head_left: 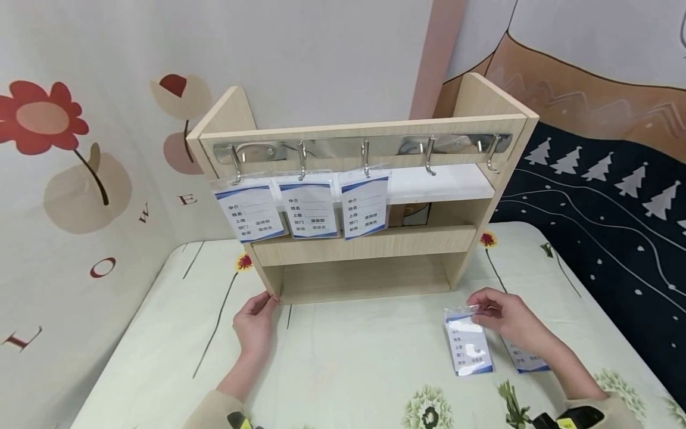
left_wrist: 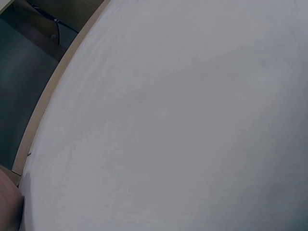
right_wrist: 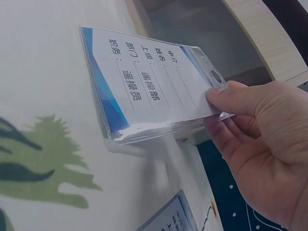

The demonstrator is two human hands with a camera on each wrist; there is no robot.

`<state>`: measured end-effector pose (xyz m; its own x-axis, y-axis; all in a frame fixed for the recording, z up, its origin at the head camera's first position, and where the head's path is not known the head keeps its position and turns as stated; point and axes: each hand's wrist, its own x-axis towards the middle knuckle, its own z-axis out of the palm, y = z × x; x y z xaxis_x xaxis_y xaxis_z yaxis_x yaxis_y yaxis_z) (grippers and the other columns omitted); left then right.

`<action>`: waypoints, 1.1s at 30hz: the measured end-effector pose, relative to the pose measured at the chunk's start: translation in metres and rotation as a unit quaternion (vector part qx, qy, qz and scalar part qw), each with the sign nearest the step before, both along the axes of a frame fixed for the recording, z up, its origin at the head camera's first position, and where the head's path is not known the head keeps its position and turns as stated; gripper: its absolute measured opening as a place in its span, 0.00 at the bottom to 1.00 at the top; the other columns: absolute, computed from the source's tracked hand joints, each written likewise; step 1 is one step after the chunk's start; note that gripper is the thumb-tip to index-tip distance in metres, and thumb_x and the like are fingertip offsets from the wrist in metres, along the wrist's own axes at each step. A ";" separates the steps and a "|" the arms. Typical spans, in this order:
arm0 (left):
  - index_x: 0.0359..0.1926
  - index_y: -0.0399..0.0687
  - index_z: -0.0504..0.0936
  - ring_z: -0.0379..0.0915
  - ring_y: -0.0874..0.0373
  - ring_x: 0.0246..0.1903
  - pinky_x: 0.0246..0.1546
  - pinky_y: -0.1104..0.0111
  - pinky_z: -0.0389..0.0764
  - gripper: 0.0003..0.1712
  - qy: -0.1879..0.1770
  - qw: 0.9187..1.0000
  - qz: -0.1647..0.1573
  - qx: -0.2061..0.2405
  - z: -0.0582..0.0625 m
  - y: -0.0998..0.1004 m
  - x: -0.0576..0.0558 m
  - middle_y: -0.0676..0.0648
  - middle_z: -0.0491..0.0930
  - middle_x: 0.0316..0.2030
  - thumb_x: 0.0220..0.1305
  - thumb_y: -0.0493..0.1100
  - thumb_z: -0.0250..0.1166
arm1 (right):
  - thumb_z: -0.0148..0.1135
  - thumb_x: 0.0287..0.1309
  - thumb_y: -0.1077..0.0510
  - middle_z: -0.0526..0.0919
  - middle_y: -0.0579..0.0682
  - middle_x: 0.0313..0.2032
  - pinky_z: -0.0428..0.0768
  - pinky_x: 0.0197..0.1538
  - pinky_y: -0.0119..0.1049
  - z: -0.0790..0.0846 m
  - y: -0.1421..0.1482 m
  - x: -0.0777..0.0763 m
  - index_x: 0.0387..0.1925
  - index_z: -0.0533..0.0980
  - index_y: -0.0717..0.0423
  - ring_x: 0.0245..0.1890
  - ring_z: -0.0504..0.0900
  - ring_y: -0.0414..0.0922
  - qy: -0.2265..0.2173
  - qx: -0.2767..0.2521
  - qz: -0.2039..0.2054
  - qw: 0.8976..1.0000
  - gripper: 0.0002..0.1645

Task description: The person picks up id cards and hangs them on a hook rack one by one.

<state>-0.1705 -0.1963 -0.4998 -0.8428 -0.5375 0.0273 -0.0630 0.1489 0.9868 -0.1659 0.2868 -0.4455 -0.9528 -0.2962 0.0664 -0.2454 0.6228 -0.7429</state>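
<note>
My right hand (head_left: 511, 319) pinches the top edge of a clear-sleeved name badge (head_left: 468, 344), thumb on its front near the slot in the right wrist view. That badge is tilted above the cloth, its printed face showing. A second badge (head_left: 524, 359) lies on the cloth, partly hidden under the right forearm. My left hand (head_left: 254, 325) grips the lower left front corner of a small wooden shelf (head_left: 354, 244). Three similar badges, left (head_left: 250, 211), middle (head_left: 308, 208) and right (head_left: 364, 205), hang from the shelf's metal hook rail (head_left: 332, 146). The rail's two right hooks are bare.
A pale flowered cloth (head_left: 364, 351) covers the surface under the shelf. Behind it stands a patterned wall (head_left: 332, 53), and a dark tree-printed covering (head_left: 600, 202) rises at the right. A white board (head_left: 439, 183) lies inside the shelf behind the hooks.
</note>
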 end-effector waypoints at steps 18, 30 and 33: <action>0.53 0.31 0.84 0.79 0.77 0.35 0.39 0.84 0.81 0.16 -0.004 1.000 -0.002 0.000 -0.002 0.000 0.000 0.32 0.84 0.51 0.69 0.37 0.69 | 0.67 0.62 0.72 0.83 0.58 0.46 0.83 0.46 0.27 0.020 -0.009 -0.002 0.50 0.79 0.65 0.42 0.81 0.38 0.018 -0.054 0.032 0.998 0.15; 0.53 0.32 0.84 0.79 0.77 0.35 0.39 0.83 0.81 0.16 -0.003 1.000 0.002 0.001 -0.003 0.000 -0.002 0.33 0.85 0.51 0.69 0.37 0.69 | 0.67 0.63 0.71 0.84 0.56 0.44 0.83 0.45 0.26 0.037 -0.012 -0.008 0.50 0.79 0.65 0.40 0.81 0.39 0.041 -0.043 0.026 0.998 0.14; 0.52 0.31 0.84 0.79 0.77 0.35 0.39 0.83 0.81 0.15 0.001 1.000 0.006 0.005 -0.003 0.000 -0.003 0.33 0.85 0.50 0.68 0.36 0.69 | 0.67 0.63 0.71 0.84 0.55 0.44 0.83 0.44 0.26 0.042 -0.013 -0.011 0.50 0.80 0.64 0.40 0.81 0.39 0.052 -0.041 0.028 0.997 0.14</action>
